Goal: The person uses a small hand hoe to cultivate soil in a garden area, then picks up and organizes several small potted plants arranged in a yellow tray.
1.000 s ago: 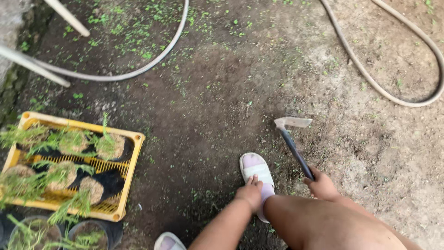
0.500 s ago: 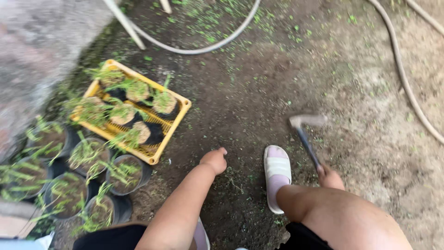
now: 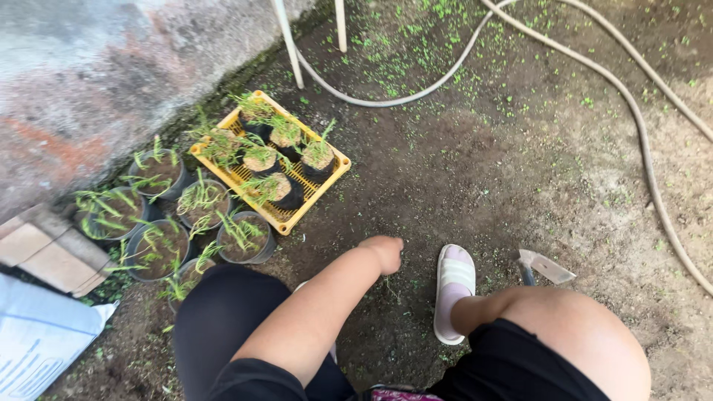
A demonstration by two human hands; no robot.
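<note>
The left hand (image 3: pixel 384 252) is curled into a loose fist low over the dark soil (image 3: pixel 445 171), holding nothing visible. The yellow crate (image 3: pixel 327 182) of potted seedlings (image 3: pixel 278 186) lies near, up-left of it. The right hand is hidden behind the knee; a hoe blade (image 3: pixel 546 265) shows beside the pink slipper (image 3: pixel 453 286).
</note>
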